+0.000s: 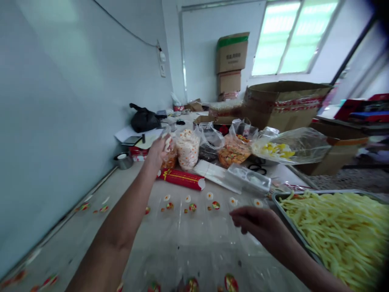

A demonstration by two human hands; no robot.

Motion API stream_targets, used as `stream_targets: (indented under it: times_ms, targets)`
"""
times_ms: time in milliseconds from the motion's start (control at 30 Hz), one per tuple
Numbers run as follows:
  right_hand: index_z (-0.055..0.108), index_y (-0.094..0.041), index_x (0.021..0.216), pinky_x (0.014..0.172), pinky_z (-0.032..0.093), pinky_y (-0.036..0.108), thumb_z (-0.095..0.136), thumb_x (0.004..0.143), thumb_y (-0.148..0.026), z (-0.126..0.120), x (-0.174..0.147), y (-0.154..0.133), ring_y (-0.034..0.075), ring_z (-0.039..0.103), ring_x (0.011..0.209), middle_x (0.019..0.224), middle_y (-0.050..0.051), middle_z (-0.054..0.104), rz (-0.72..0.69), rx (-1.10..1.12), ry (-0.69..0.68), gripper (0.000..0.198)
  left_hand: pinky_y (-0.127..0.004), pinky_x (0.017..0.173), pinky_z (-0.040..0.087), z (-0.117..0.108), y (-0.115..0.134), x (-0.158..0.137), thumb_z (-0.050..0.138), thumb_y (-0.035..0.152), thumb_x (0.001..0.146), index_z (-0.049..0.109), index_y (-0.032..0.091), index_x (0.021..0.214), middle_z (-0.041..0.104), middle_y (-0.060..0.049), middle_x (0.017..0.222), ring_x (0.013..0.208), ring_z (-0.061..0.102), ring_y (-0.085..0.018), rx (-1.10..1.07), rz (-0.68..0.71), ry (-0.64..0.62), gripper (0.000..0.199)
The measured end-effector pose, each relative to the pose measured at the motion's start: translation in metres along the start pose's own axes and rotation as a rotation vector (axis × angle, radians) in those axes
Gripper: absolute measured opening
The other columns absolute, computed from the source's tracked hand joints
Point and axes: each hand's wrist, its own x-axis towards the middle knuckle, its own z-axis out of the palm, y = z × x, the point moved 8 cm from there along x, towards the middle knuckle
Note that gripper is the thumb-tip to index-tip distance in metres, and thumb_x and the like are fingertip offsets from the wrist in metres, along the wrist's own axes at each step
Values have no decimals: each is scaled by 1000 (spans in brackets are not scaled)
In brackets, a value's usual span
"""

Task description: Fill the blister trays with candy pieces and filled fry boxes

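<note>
My left hand reaches forward over a clear bag of orange pieces, beside a bag of white pieces with orange dots. Its fingers are closed around small white pieces, too blurred to name. My right hand hovers above the table with its fingers curled in; whatever they may hold is hidden. Under both hands lie rows of clear plastic trays or sleeves. Small fried-egg shapes and round red-green-yellow pieces sit in them.
A metal tray heaped with pale yellow noodle-like strips stands at right. Ahead lie a red printed carton, clear plastic packaging, scissors and more filled bags. Large cardboard boxes stand behind; a wall borders the left.
</note>
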Motion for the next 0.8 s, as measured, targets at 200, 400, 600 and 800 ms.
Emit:
stream_targets:
  times_ms: [200,400,600,800]
  targets:
    - [70,-20,123,66,51,29,72,83,-51,111,47,-79,18,66,77,96,7,73,-122,326,-44,51,-13,40,32,-99,-51,-169,73,25,83,55,14,81,54,2,64,43,42,-3,-166,-306,-92,21]
    - [78,-17,97,64,42,28,79,72,-52,249,36,-107,16,59,71,84,5,73,-10,556,-281,42,-16,43,39,-171,-67,-271,85,36,72,59,15,86,56,4,65,46,47,-5,-265,-267,4,35]
    - [78,-18,82,63,37,26,84,65,-37,288,34,-97,12,54,65,73,1,70,116,643,-377,27,-18,45,39,-206,-81,-298,86,41,69,65,14,91,62,2,72,49,50,-5,-245,-279,100,41]
    - [79,-20,88,63,38,26,80,71,-37,313,43,-104,12,53,65,76,0,70,44,704,-456,24,-13,42,34,-201,-108,-299,86,29,72,61,16,93,56,5,69,47,47,-3,-576,-464,121,35]
